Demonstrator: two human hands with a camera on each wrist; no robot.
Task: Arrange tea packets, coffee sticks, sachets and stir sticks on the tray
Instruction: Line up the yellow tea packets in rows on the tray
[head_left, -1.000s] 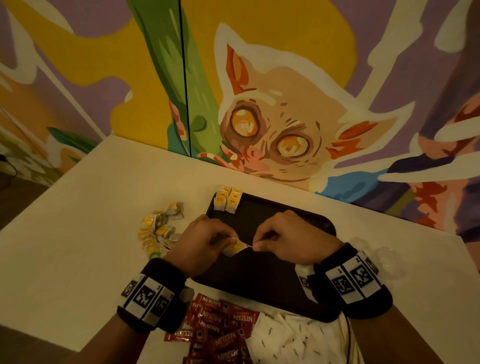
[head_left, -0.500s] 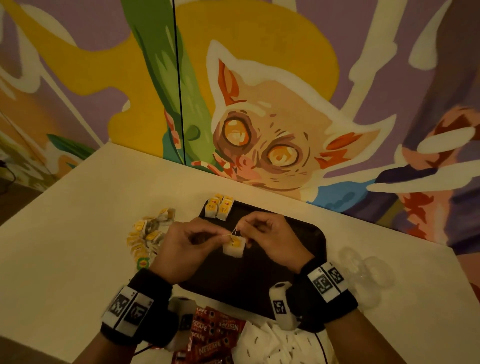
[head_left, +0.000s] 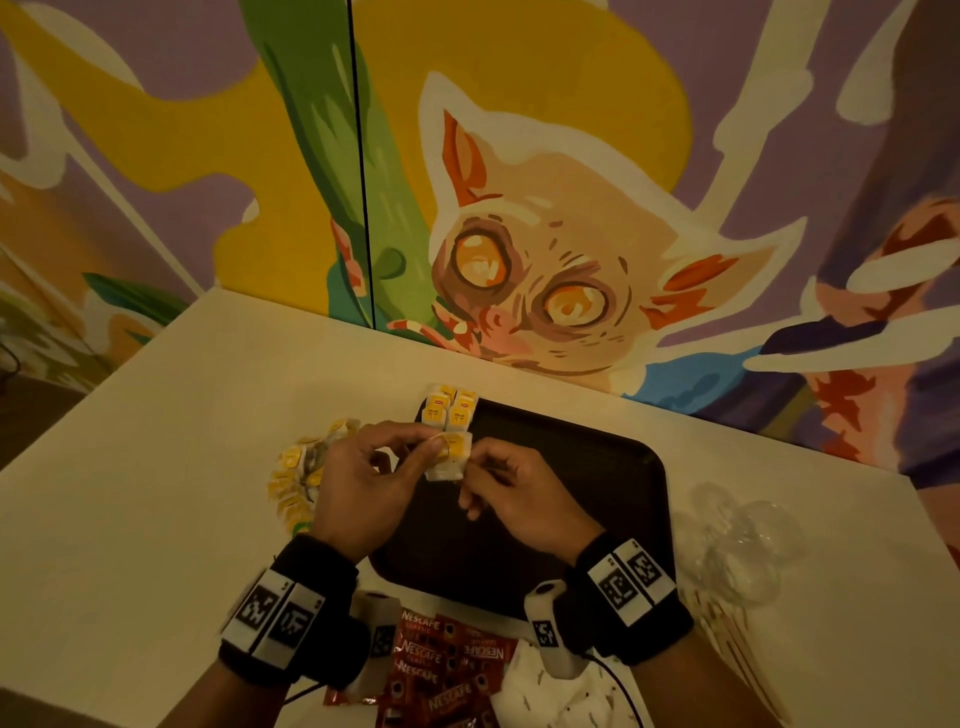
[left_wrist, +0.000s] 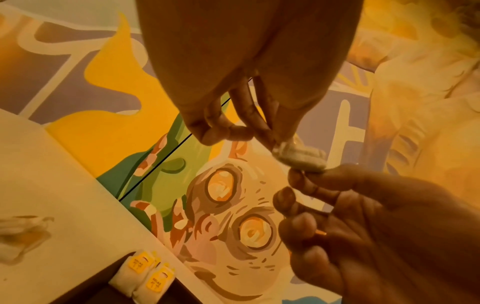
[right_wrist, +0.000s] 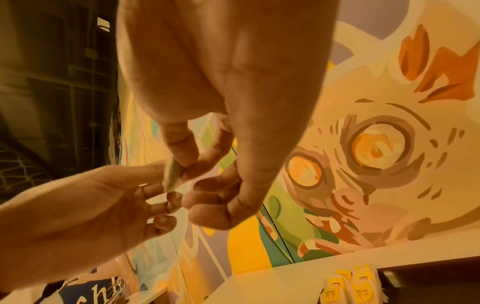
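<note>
Both hands hold one white tea bag (head_left: 448, 460) with a yellow tag above the far left part of the black tray (head_left: 597, 483). My left hand (head_left: 434, 448) pinches its left side and my right hand (head_left: 470, 470) pinches its right side. The left wrist view has the tea bag (left_wrist: 301, 157) between the fingertips of both hands. In the right wrist view the tea bag (right_wrist: 171, 174) is edge-on. Several tea packets (head_left: 449, 410) lie in neat rows at the tray's far left corner, just beyond the held bag.
A loose pile of tea bags (head_left: 304, 475) lies on the table left of the tray. Red coffee sticks (head_left: 447, 657) and white sachets (head_left: 550, 696) lie near the front edge. Crumpled clear plastic (head_left: 737, 551) sits to the right. A painted wall stands close behind.
Both hands have carried the tea bag away from me, from the tray's near left part toward the packets at its far left corner. The hands have drawn closer together on the bag.
</note>
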